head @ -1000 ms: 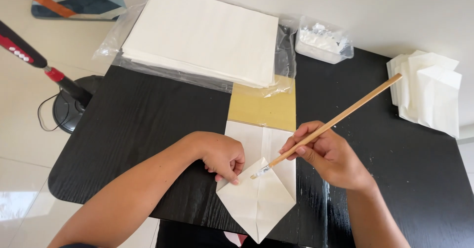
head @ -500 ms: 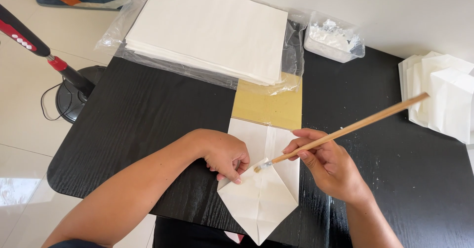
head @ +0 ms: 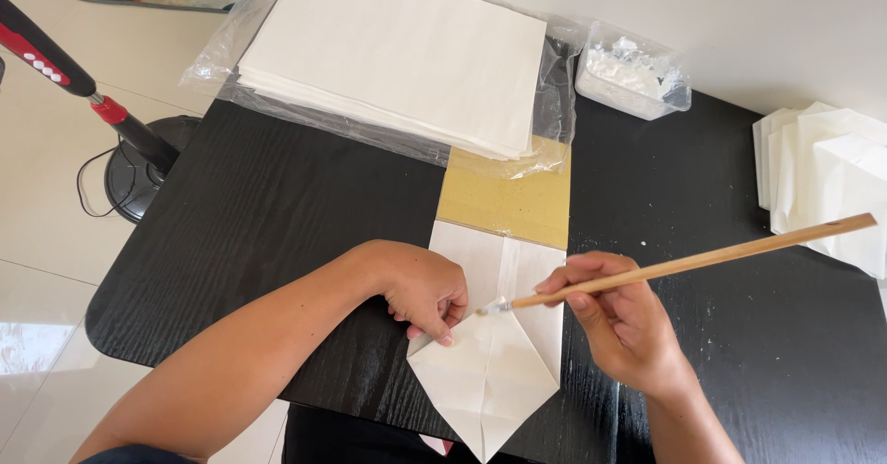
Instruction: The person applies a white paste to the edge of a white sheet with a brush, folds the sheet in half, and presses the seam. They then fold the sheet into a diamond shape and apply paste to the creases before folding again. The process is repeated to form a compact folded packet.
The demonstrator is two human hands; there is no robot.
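Two hands worked close together over a folded white paper piece (head: 494, 362) that lay at the near edge of the black table (head: 277, 233), its pointed end toward the person. Part of that piece was hidden under the left hand (head: 427, 290), and its upper edge overlapped a tan cardboard sheet (head: 506, 203) whose far end disappeared beneath a plastic-wrapped stack of white paper (head: 397, 53). The very tip of the point ran to the bottom border of the view, so its end could not be made out.

The left hand lay knuckles up, fingers curled and pressed down on the left side of the folded piece, pinning it flat; the forearm came in from the lower left. The right hand (head: 621, 321) was closed around a long wooden brush (head: 684, 265), pinched between thumb and fingers near the bristle end, with the handle slanting up and to the right. The pale bristles sat at a raised flap of the paper, just beside the left fingertips; whether they touched the paper was hard to tell.

A clear plastic tub (head: 633, 76) with white paste stood at the far edge, and a heap of finished folded pieces (head: 822, 177) at the right was cut off by the frame. A stand with a round base (head: 139, 173) stood on the tiled floor to the left.
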